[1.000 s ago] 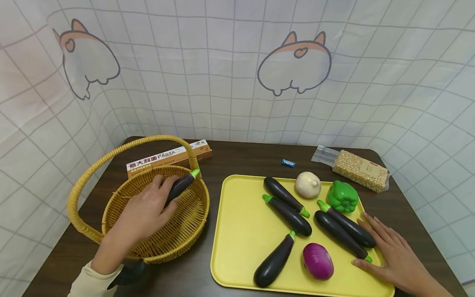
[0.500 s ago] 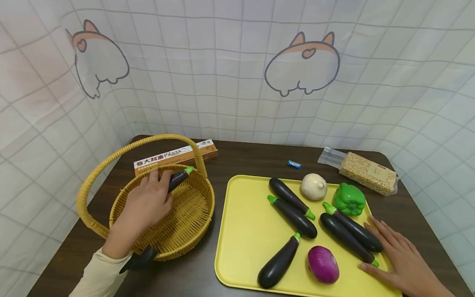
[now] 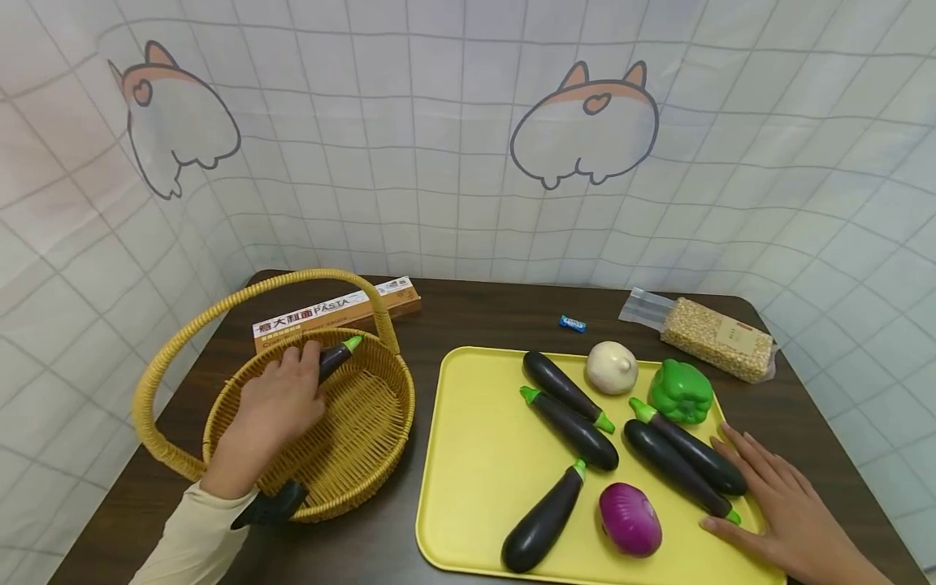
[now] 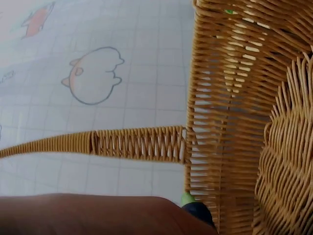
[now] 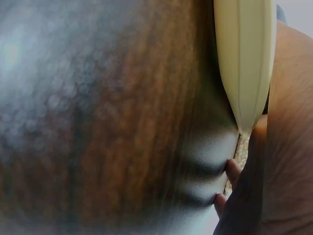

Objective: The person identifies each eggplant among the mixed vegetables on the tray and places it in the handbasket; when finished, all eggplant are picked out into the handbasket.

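Inside the wicker basket (image 3: 366, 422), my left hand (image 3: 281, 402) grips a dark eggplant (image 3: 332, 361) whose green stem points up and to the right. The eggplant's lower part is hidden by the fingers. In the left wrist view, the basket's weave (image 4: 215, 122) fills the right side, and the green tip and dark body of the eggplant (image 4: 198, 208) show beside the hand. My right hand (image 3: 786, 508) rests with spread fingers over the right edge of the yellow tray (image 3: 468, 455), close to two eggplants (image 3: 680, 467). It holds nothing.
Several more eggplants (image 3: 574, 426), a purple onion (image 3: 630, 520), a white onion-like bulb (image 3: 611, 368) and a green bell pepper (image 3: 682, 392) lie on the tray. Behind stand a pasta box (image 3: 398, 301), a small blue packet (image 3: 573, 323) and a bag of grains (image 3: 717, 339). The basket handle (image 3: 241, 305) arches high.
My left hand has lowered the eggplant deeper into the basket and slightly leftward. My right hand stays at the tray's edge. The head view shifts a little sideways.
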A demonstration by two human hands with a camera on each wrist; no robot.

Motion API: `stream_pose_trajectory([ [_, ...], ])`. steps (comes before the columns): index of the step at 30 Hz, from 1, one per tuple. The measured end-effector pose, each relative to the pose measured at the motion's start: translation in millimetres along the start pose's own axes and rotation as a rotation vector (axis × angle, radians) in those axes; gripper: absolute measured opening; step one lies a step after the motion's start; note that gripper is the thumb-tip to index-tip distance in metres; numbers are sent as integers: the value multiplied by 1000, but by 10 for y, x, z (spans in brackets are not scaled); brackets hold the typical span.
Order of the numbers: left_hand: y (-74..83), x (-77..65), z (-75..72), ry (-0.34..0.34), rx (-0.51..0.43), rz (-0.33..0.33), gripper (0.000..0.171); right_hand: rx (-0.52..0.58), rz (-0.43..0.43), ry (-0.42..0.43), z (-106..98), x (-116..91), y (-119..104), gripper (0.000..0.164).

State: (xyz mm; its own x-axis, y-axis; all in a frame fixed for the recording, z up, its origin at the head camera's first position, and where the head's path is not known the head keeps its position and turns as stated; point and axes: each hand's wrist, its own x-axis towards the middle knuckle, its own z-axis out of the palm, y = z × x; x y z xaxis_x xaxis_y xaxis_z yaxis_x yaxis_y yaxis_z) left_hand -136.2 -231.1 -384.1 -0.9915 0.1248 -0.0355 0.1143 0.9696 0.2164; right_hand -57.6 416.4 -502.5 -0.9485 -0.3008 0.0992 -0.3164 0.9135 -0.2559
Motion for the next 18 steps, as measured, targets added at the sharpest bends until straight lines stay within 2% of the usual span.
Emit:
stream_pose_trajectory([
  [3, -31, 52, 20, -49, -15, -17, 62, 2, -2, 3, 0, -22, 17, 105],
  [11, -191, 137, 76, -128, 9, -35, 66, 9, -17, 8, 6, -23, 27, 105],
  [18, -314, 188, 134, -157, 31, -14, 68, 2, -1, 3, -8, -29, 23, 105],
])
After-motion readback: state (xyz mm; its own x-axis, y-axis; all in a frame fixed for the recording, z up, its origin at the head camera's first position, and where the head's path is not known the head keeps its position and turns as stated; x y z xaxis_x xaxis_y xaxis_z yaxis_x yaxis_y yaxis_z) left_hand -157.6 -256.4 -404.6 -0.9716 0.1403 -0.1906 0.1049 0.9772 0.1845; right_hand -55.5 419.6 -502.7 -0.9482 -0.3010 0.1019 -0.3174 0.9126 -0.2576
